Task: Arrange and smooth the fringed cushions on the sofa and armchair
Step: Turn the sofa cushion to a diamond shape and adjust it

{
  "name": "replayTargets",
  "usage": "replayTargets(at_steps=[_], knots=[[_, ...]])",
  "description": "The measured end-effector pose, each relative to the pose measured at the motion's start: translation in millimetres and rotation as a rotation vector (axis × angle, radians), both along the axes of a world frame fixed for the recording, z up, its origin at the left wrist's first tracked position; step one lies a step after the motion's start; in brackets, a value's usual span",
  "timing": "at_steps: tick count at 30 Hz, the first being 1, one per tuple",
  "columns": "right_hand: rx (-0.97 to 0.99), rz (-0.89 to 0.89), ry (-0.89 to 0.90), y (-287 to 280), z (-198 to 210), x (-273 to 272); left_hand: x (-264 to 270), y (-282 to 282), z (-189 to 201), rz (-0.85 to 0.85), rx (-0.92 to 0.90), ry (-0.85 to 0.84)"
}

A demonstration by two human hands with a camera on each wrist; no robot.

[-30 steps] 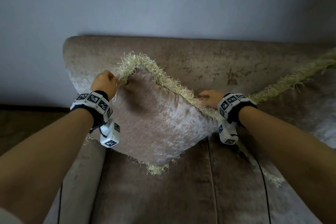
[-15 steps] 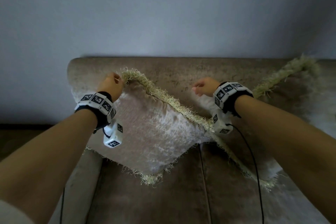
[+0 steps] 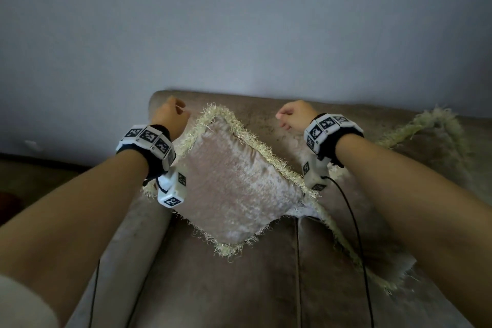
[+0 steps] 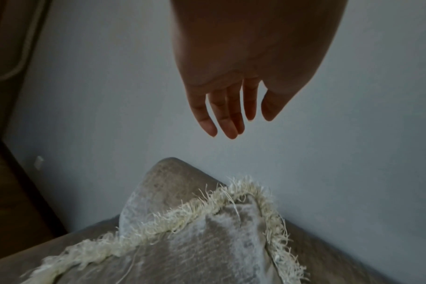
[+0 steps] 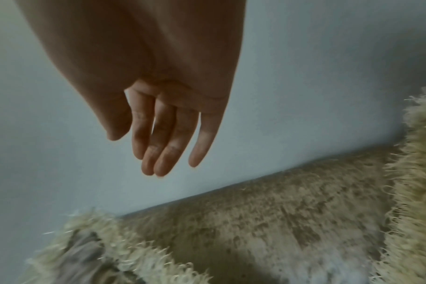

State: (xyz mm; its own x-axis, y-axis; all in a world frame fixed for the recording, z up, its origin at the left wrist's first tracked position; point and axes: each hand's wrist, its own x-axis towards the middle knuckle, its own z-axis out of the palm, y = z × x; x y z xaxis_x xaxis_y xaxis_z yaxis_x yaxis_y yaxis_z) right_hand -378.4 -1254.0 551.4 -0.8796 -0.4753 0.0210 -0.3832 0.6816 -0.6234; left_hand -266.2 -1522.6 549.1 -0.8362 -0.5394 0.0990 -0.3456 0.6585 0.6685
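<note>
In the centre of the frame the fringed cushion [image 3: 234, 184] leans corner-up on the sofa [image 3: 239, 287], seemingly placed, while left hand [image 3: 170, 116] and right hand [image 3: 296, 116] hover empty with relaxed fingers, the second cushion [image 3: 439, 157] at right probably remaining.

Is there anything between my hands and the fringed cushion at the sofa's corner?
Nothing visible. The left hand and right hand hover open above the fringed cushion, with only open air and the sofa back behind.
</note>
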Motion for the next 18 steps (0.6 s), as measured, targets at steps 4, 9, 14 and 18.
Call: replayTargets(at_steps=[4,9,14,18], knots=[[-0.055,0.078,-0.009,-27,11,25,45,-4,11,0.097,0.017,0.018],[-0.109,0.181,-0.027,-71,17,65,109,-21,15,0.243,0.021,0.002],[-0.201,0.258,-0.064,-136,29,121,182,-72,23,0.367,0.042,0.013],[-0.235,0.324,-0.074,-211,44,174,245,-123,40,0.423,0.042,0.082]])
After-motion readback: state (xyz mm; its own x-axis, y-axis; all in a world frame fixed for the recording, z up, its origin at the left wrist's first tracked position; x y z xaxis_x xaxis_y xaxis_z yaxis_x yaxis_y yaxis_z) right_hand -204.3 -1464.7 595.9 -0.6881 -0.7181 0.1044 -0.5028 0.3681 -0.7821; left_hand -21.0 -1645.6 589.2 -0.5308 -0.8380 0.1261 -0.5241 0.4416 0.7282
